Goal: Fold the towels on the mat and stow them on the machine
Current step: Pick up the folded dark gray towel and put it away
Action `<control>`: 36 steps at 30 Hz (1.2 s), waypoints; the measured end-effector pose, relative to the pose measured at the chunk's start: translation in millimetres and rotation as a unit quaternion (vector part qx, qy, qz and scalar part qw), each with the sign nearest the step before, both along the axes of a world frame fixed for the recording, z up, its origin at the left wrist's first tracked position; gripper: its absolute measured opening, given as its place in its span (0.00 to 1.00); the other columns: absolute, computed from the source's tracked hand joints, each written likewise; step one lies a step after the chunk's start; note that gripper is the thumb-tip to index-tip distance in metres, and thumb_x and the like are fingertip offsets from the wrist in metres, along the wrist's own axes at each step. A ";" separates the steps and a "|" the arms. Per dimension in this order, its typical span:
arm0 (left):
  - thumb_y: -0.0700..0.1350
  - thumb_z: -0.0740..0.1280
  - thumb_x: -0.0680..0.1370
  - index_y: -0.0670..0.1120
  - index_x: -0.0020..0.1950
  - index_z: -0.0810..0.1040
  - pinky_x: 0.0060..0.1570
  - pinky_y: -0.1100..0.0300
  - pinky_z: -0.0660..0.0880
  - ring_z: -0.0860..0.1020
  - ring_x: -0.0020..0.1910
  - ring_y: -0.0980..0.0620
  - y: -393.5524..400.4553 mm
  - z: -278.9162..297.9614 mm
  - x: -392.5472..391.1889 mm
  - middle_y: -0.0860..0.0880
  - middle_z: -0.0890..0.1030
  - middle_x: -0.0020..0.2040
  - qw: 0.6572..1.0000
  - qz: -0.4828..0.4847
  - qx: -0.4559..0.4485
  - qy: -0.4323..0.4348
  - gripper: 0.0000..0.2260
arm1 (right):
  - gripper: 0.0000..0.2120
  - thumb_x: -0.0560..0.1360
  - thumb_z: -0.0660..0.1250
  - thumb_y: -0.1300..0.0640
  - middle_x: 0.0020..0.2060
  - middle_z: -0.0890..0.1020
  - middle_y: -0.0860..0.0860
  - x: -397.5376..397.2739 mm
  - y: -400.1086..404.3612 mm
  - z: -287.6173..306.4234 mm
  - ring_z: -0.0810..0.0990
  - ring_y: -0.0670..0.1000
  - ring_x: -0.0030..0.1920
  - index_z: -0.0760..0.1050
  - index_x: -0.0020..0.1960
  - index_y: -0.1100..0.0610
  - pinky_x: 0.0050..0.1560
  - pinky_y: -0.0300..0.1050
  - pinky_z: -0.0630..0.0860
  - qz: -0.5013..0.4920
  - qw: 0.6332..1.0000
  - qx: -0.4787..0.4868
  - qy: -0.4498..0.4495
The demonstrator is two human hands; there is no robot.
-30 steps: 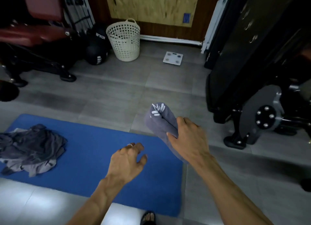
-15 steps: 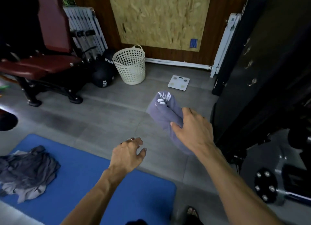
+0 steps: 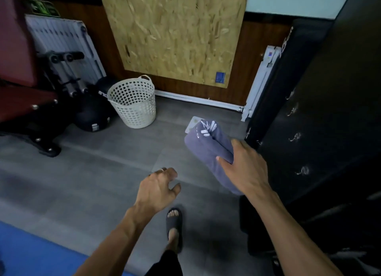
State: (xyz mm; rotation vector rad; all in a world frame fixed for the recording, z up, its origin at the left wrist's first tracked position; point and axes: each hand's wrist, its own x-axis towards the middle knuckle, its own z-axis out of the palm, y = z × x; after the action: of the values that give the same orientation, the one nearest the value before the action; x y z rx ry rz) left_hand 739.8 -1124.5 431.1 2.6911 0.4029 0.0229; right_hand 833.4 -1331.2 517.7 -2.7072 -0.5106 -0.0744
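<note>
Grey floor tiles run to the black machine (image 3: 321,131) on your right. Your right hand (image 3: 245,170) grips the folded grey towel (image 3: 208,150) just beside the machine; your left hand (image 3: 158,191) hangs loose, holding nothing. Keep the fold pinched until it rests flat on top.

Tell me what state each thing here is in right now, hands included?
Folded towel: folded into a bundle, held off the floor.
Right hand: grips the folded towel.
Left hand: fingers loosely curled, holding nothing.
Laundry basket: upright on the floor; contents cannot be made out.
Blue mat: flat on the floor, only a corner in view.
Black machine: standing at the right, no towel visible on it.
</note>
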 end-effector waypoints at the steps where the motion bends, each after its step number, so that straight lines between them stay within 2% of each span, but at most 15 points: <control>1: 0.54 0.68 0.74 0.51 0.56 0.77 0.48 0.58 0.75 0.79 0.52 0.51 8.7 -7.4 34.9 0.54 0.81 0.52 1.000 -0.015 -0.007 -0.001 0.13 | 0.14 0.76 0.66 0.47 0.49 0.79 0.51 28.5 4.6 -6.1 0.80 0.56 0.49 0.71 0.53 0.57 0.42 0.46 0.73 -0.012 1.000 -0.002 0.001; 6: 0.55 0.70 0.73 0.51 0.57 0.76 0.50 0.55 0.75 0.79 0.53 0.47 43.3 -17.9 201.3 0.51 0.78 0.52 0.995 -0.075 -0.071 0.011 0.15 | 0.12 0.74 0.69 0.53 0.46 0.80 0.53 151.4 23.2 -24.3 0.80 0.57 0.45 0.74 0.53 0.58 0.45 0.52 0.76 -0.039 0.999 -0.013 -0.009; 9: 0.59 0.71 0.69 0.56 0.65 0.68 0.56 0.51 0.75 0.76 0.59 0.49 49.9 -4.7 280.7 0.51 0.76 0.60 0.989 -0.088 -0.116 -0.008 0.28 | 0.11 0.70 0.73 0.59 0.41 0.79 0.52 206.7 23.7 -27.3 0.79 0.58 0.40 0.76 0.50 0.58 0.43 0.54 0.75 -0.034 0.999 -0.029 -0.015; 12: 0.49 0.78 0.66 0.52 0.70 0.65 0.61 0.59 0.70 0.69 0.64 0.57 48.5 9.0 345.7 0.56 0.70 0.66 0.966 -0.160 -0.196 -0.060 0.36 | 0.13 0.68 0.74 0.62 0.42 0.78 0.48 255.1 21.8 -32.2 0.78 0.54 0.42 0.76 0.50 0.55 0.51 0.56 0.72 -0.016 0.999 -0.030 -0.005; 13: 0.43 0.78 0.66 0.52 0.68 0.68 0.59 0.63 0.70 0.70 0.61 0.61 46.0 13.5 365.3 0.57 0.71 0.64 0.954 -0.190 -0.225 -0.062 0.33 | 0.13 0.68 0.74 0.63 0.42 0.78 0.48 272.4 20.0 -35.3 0.78 0.54 0.43 0.76 0.50 0.54 0.54 0.56 0.71 -0.015 1.000 -0.023 0.001; 15: 0.39 0.77 0.66 0.54 0.58 0.72 0.44 0.71 0.70 0.75 0.48 0.66 37.6 19.2 401.1 0.58 0.78 0.52 0.942 -0.215 -0.256 -0.032 0.25 | 0.14 0.68 0.73 0.62 0.45 0.79 0.48 308.0 15.1 -41.5 0.78 0.54 0.46 0.77 0.52 0.55 0.58 0.58 0.69 -0.028 0.999 -0.001 0.029; 18: 0.43 0.77 0.64 0.55 0.49 0.71 0.35 0.74 0.67 0.76 0.39 0.68 27.8 12.3 451.6 0.60 0.78 0.41 0.940 -0.212 -0.267 -0.010 0.20 | 0.22 0.64 0.75 0.61 0.52 0.79 0.50 355.8 11.2 -53.3 0.78 0.56 0.53 0.76 0.57 0.55 0.60 0.58 0.71 -0.054 0.996 0.069 0.024; 20: 0.51 0.74 0.63 0.55 0.48 0.70 0.34 0.73 0.68 0.76 0.38 0.66 20.0 5.5 480.2 0.60 0.78 0.39 0.940 -0.221 -0.260 -0.011 0.18 | 0.26 0.62 0.77 0.57 0.56 0.78 0.51 378.7 11.1 -64.4 0.77 0.53 0.57 0.75 0.59 0.56 0.60 0.52 0.73 -0.080 0.988 0.132 -0.003; 23: 0.49 0.72 0.64 0.51 0.48 0.69 0.33 0.73 0.68 0.76 0.36 0.65 8.3 -5.1 517.2 0.60 0.76 0.37 0.942 -0.243 -0.232 0.009 0.17 | 0.20 0.68 0.72 0.47 0.53 0.76 0.46 403.9 17.5 -81.2 0.75 0.44 0.54 0.77 0.56 0.55 0.55 0.35 0.71 -0.080 0.970 0.228 0.029; 26: 0.51 0.74 0.67 0.50 0.52 0.70 0.39 0.66 0.76 0.78 0.39 0.59 -3.5 -18.6 551.9 0.54 0.79 0.44 0.938 -0.269 -0.213 0.061 0.20 | 0.16 0.72 0.68 0.49 0.47 0.79 0.47 440.8 15.4 -103.9 0.78 0.42 0.48 0.78 0.54 0.58 0.49 0.29 0.72 -0.107 0.928 0.339 0.115; 28: 0.55 0.74 0.68 0.49 0.56 0.71 0.43 0.58 0.79 0.79 0.44 0.54 -8.7 -27.5 577.4 0.52 0.80 0.48 0.928 -0.293 -0.194 0.121 0.22 | 0.09 0.72 0.71 0.55 0.45 0.80 0.44 462.5 8.0 -117.7 0.79 0.40 0.47 0.78 0.51 0.55 0.48 0.30 0.73 -0.149 0.903 0.374 0.147; 30: 0.58 0.70 0.72 0.50 0.54 0.74 0.44 0.58 0.77 0.79 0.45 0.52 -13.9 -34.4 606.8 0.51 0.80 0.48 0.910 -0.330 -0.190 0.163 0.18 | 0.10 0.73 0.72 0.61 0.44 0.80 0.39 477.0 -3.6 -132.3 0.78 0.35 0.46 0.77 0.50 0.49 0.49 0.29 0.72 -0.167 0.889 0.386 0.180; 33: 0.46 0.63 0.79 0.50 0.59 0.75 0.54 0.57 0.74 0.77 0.55 0.51 -30.1 -53.6 661.6 0.50 0.78 0.57 0.901 -0.366 -0.209 0.102 0.09 | 0.11 0.74 0.71 0.60 0.47 0.81 0.39 492.1 -16.7 -158.2 0.79 0.35 0.50 0.78 0.53 0.48 0.52 0.31 0.73 -0.179 0.872 0.385 0.244; 34: 0.40 0.62 0.80 0.50 0.65 0.73 0.61 0.60 0.71 0.73 0.61 0.54 -39.4 -61.4 680.2 0.50 0.75 0.64 0.884 -0.410 -0.196 0.107 0.14 | 0.10 0.74 0.71 0.60 0.47 0.81 0.40 496.8 -18.8 -168.3 0.79 0.37 0.50 0.78 0.53 0.49 0.53 0.33 0.74 -0.189 0.867 0.386 0.253; 36: 0.40 0.62 0.79 0.44 0.67 0.74 0.65 0.64 0.63 0.67 0.65 0.56 -60.9 -82.0 715.5 0.46 0.71 0.69 0.806 -0.546 -0.165 0.158 0.16 | 0.09 0.74 0.71 0.62 0.46 0.82 0.42 506.7 -20.5 -185.0 0.80 0.38 0.48 0.80 0.52 0.52 0.52 0.37 0.75 -0.227 0.851 0.396 0.259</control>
State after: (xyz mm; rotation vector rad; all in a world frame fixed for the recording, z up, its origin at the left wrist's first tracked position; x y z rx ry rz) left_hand 1455.3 -1185.4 349.1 2.1817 -0.9979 -0.7494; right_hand 1340.1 -1351.7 332.7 -1.8479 0.2901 0.2603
